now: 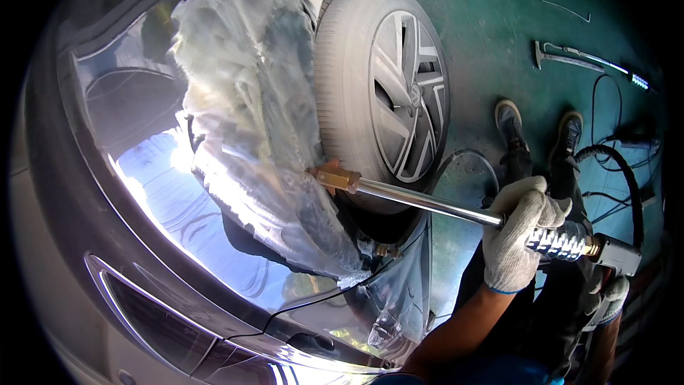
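Note:
I hold a pressure-washer lance (420,201), a shiny metal tube with a brass nozzle (333,177). My left hand (519,237), in a white knit glove, grips the tube just ahead of its ribbed handle. My right hand (611,298), also gloved and half hidden, holds the grey trigger gun (617,255) at the rear. A wide white fan of spray (249,107) leaves the nozzle and hits the glossy dark car body (142,192) beside the front wheel (385,96).
My two shoes (510,125) stand on the green floor (491,21) right of the wheel. A black hose (621,171) curls from the gun. A long metal tool (570,58) and cables lie at the far right. The car's headlight (178,328) is below.

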### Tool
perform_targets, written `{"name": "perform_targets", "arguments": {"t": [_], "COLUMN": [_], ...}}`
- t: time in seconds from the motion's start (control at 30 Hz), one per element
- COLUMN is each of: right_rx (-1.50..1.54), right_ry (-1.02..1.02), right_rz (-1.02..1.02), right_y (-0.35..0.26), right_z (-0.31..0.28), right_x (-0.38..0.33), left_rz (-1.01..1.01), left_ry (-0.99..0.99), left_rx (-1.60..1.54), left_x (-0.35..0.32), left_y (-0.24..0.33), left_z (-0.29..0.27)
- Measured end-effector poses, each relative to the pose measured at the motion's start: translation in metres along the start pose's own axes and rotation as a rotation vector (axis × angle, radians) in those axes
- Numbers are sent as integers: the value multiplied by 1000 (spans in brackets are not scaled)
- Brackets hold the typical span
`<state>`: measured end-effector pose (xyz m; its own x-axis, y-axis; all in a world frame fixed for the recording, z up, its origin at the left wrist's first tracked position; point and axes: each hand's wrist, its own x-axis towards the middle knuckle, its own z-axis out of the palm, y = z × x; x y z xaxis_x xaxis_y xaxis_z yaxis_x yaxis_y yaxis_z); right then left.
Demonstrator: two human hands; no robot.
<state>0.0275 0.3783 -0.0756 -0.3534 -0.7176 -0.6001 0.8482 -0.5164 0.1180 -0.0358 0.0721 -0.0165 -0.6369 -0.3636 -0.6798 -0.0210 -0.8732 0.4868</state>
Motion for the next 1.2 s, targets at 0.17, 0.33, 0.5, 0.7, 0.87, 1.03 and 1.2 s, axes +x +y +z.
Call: {"name": "perform_targets", "arguments": {"t": [0.17,0.33,0.5,0.7,0.87,1.03,1.2], "right_rx": [77,90,68,69,90,486,124], "right_ry": [76,125,123,110,318,903,253], "right_rz": [23,10,8,25,-16,-111,46], "right_y": [3,2,-2,-4,0,19,12], "right_z": [1,3,7,-1,9,-2,-21], "right_x": [-6,-11,-4,-11,-10,-18,-24], "left_rz": [-58,-32,-68,183,209,139,169], "left_ry": [-21,-261,-49,221,237,-576,-260], "left_rx": [88,44,106,170,-64,-316,-153], "left_x": [1,32,2,23,44,66,56], "left_y": [9,47,0,75,173,174,176], "left_z": [1,-15,-5,20,13,-25,-22]}}
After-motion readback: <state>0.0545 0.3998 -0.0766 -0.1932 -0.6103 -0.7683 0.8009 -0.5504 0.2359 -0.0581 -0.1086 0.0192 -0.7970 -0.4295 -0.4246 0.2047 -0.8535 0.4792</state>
